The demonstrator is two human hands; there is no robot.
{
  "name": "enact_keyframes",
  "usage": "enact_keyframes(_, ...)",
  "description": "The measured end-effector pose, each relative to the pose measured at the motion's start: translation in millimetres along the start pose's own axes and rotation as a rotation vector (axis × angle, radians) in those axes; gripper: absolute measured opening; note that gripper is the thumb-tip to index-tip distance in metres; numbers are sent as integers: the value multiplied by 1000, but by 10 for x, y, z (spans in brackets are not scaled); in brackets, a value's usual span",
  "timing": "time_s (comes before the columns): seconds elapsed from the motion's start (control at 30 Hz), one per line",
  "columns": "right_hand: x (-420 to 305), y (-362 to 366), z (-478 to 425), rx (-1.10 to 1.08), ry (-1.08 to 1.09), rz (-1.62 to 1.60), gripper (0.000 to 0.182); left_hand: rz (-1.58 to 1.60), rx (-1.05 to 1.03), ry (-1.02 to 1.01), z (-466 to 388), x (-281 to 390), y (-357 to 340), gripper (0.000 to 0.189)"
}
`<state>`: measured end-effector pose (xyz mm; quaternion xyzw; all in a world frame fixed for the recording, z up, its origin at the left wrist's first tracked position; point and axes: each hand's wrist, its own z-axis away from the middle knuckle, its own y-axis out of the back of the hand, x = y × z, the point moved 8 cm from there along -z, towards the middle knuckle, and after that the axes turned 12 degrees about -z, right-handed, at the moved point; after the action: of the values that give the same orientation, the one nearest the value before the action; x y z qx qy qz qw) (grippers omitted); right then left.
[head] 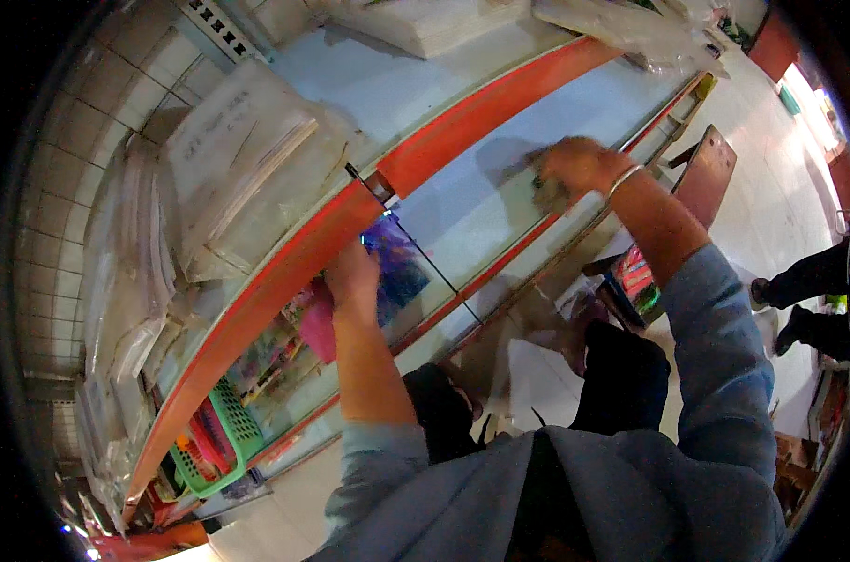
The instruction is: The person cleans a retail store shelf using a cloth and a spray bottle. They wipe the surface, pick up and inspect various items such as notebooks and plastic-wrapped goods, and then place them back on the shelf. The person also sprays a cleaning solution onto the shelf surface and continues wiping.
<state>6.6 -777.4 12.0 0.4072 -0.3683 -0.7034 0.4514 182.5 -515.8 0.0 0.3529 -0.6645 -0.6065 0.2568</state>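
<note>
My right hand [572,168], blurred, is over the pale lower shelf [495,186]. Its fingers close around a crumpled, grey-green piece that looks like a cloth [550,195]. My left hand [353,274] reaches in below the orange front edge [312,246] of the upper shelf, and its fingertips are hidden. Right beside it lie shiny purple-blue packets [397,270]. A pink item [318,327] is against its other side; whether the hand grips any of these cannot be made out.
Plastic-wrapped paper stacks [235,168] lie on the upper shelf. A green basket [228,442] with colourful items stands at the lower shelf's left end. A brown stool [706,175] and a box of bright packets [632,281] are to the right. Another person's legs [811,295] are at far right.
</note>
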Motion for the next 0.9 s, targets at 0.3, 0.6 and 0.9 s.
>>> enact_keyframes(0.3,778,95,149,375,-392,-157,30,247,374,87,173,-363,752,34)
enact_keyframes(0.6,-1372,-297,-623,471,205,-135,29,1790,35,147,995,-806,860,42)
enact_keyframes(0.9,-2089,-456,-208,-97,570,-66,28,1000,-23,206,987,-786,607,34)
